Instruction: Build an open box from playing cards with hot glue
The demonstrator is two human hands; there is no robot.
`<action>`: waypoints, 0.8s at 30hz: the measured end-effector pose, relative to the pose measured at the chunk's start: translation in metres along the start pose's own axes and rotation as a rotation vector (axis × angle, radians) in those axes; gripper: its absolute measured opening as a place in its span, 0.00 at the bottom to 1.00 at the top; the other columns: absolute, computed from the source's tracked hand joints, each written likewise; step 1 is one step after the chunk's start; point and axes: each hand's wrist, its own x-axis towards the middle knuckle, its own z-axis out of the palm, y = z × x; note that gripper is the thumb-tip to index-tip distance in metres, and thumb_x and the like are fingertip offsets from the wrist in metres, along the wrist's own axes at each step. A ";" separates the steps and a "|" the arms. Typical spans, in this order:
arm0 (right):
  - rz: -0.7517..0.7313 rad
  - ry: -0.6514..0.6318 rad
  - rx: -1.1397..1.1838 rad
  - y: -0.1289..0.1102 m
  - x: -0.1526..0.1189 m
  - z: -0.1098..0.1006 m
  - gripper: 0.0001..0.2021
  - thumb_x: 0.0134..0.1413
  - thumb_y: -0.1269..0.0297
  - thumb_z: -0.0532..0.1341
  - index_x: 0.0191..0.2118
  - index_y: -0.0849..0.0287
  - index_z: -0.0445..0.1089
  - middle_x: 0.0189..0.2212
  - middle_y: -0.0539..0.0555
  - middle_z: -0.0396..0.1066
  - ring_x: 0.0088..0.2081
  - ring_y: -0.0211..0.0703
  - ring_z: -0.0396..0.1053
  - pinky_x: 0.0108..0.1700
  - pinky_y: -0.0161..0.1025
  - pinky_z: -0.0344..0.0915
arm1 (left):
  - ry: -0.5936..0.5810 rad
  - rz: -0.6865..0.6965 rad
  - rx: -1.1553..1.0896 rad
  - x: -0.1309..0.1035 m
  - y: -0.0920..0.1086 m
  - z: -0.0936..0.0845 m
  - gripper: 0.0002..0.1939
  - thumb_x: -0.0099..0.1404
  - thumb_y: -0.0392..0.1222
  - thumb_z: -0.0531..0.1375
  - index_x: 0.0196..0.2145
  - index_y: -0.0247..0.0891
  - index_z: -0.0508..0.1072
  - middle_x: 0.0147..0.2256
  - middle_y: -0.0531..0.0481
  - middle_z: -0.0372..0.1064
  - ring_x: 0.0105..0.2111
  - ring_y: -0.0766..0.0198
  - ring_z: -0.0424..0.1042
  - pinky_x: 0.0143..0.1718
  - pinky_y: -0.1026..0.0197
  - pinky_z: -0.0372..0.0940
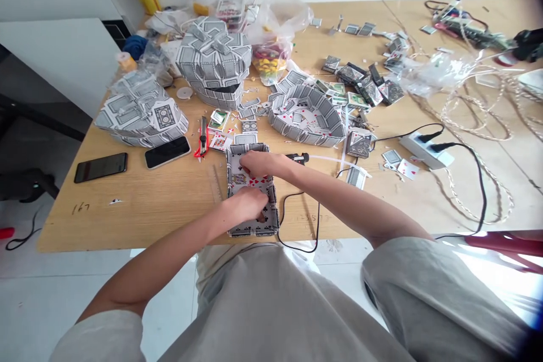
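Note:
A rectangular open box (pixel 275 212) built from playing cards lies at the table's front edge, patterned card backs outside and card faces inside. Within its far half, my right hand (pixel 257 164) reaches down with curled fingers near the left wall. My left hand (pixel 250 202) is in the nearer half, fingers bent and tips against the card-lined floor close to the right wall. Both hands look closed, and whatever their fingers may pinch is hidden. Just beyond the right wrist lies a black glue gun (pixel 299 158). A clear ruler (pixel 217 184) is left of the box.
Two phones (pixel 100 168) and a red utility knife (pixel 203 137) lie left. Behind stand lidded card boxes (pixel 214 59) and an open card tray (pixel 307 119). Card packs (pixel 369 85) and loose cards spread rightward. A power strip (pixel 426 150) trails black cables; twisted cord (pixel 479 124) lies beyond.

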 end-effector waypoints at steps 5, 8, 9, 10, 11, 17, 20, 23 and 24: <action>-0.046 0.072 -0.004 0.002 -0.008 0.003 0.09 0.59 0.76 0.67 0.43 0.68 0.84 0.45 0.68 0.84 0.47 0.58 0.81 0.47 0.43 0.72 | 0.056 0.013 -0.058 -0.004 -0.007 0.002 0.06 0.61 0.40 0.74 0.35 0.37 0.83 0.38 0.36 0.83 0.41 0.42 0.83 0.47 0.49 0.75; -0.049 0.245 0.016 -0.003 -0.027 0.012 0.14 0.72 0.72 0.57 0.52 0.68 0.80 0.50 0.69 0.81 0.53 0.57 0.77 0.57 0.47 0.70 | 0.151 0.015 -0.072 -0.026 -0.009 -0.009 0.06 0.72 0.42 0.66 0.40 0.39 0.82 0.43 0.37 0.82 0.47 0.43 0.82 0.55 0.45 0.73; -0.031 0.322 0.031 -0.005 -0.034 0.016 0.17 0.75 0.72 0.53 0.54 0.68 0.78 0.52 0.70 0.80 0.56 0.57 0.75 0.61 0.49 0.69 | 0.214 0.002 -0.073 -0.034 -0.012 -0.012 0.09 0.75 0.42 0.61 0.42 0.40 0.82 0.44 0.38 0.82 0.50 0.43 0.80 0.58 0.43 0.71; 0.003 0.426 0.056 -0.006 -0.040 0.022 0.19 0.76 0.71 0.50 0.56 0.69 0.77 0.55 0.71 0.78 0.59 0.58 0.73 0.64 0.52 0.67 | 0.303 -0.022 -0.076 -0.042 -0.015 -0.014 0.12 0.78 0.42 0.57 0.43 0.40 0.81 0.47 0.38 0.81 0.53 0.44 0.79 0.62 0.42 0.69; 0.048 0.566 0.103 -0.007 -0.044 0.028 0.20 0.77 0.70 0.48 0.58 0.70 0.76 0.57 0.72 0.77 0.62 0.59 0.71 0.67 0.53 0.65 | 0.418 -0.056 -0.082 -0.049 -0.018 -0.014 0.14 0.80 0.41 0.54 0.44 0.40 0.81 0.50 0.37 0.80 0.56 0.44 0.77 0.65 0.41 0.67; 0.199 0.874 0.366 0.001 -0.039 0.073 0.32 0.77 0.63 0.49 0.78 0.74 0.50 0.80 0.72 0.47 0.82 0.63 0.39 0.79 0.63 0.49 | 0.773 -0.262 -0.172 -0.056 -0.031 0.029 0.34 0.80 0.51 0.55 0.76 0.31 0.57 0.78 0.25 0.48 0.78 0.34 0.51 0.72 0.31 0.60; 0.185 0.817 0.399 0.008 -0.031 0.085 0.34 0.76 0.66 0.44 0.80 0.77 0.43 0.82 0.73 0.39 0.83 0.60 0.31 0.81 0.63 0.45 | 0.772 -0.271 -0.201 -0.047 -0.031 0.051 0.40 0.81 0.51 0.53 0.80 0.28 0.43 0.79 0.21 0.38 0.79 0.33 0.45 0.73 0.31 0.58; 0.164 0.796 0.374 0.013 -0.028 0.088 0.37 0.72 0.71 0.45 0.82 0.74 0.36 0.82 0.69 0.35 0.83 0.60 0.29 0.81 0.66 0.43 | 0.785 -0.265 -0.219 -0.042 -0.031 0.057 0.42 0.81 0.50 0.53 0.81 0.30 0.40 0.80 0.23 0.36 0.80 0.34 0.43 0.75 0.31 0.55; 0.166 0.792 0.365 0.014 -0.028 0.089 0.38 0.71 0.72 0.45 0.82 0.73 0.33 0.83 0.68 0.34 0.83 0.61 0.29 0.81 0.67 0.43 | 0.787 -0.263 -0.226 -0.042 -0.031 0.056 0.42 0.81 0.50 0.54 0.81 0.31 0.39 0.80 0.24 0.36 0.80 0.35 0.42 0.75 0.31 0.55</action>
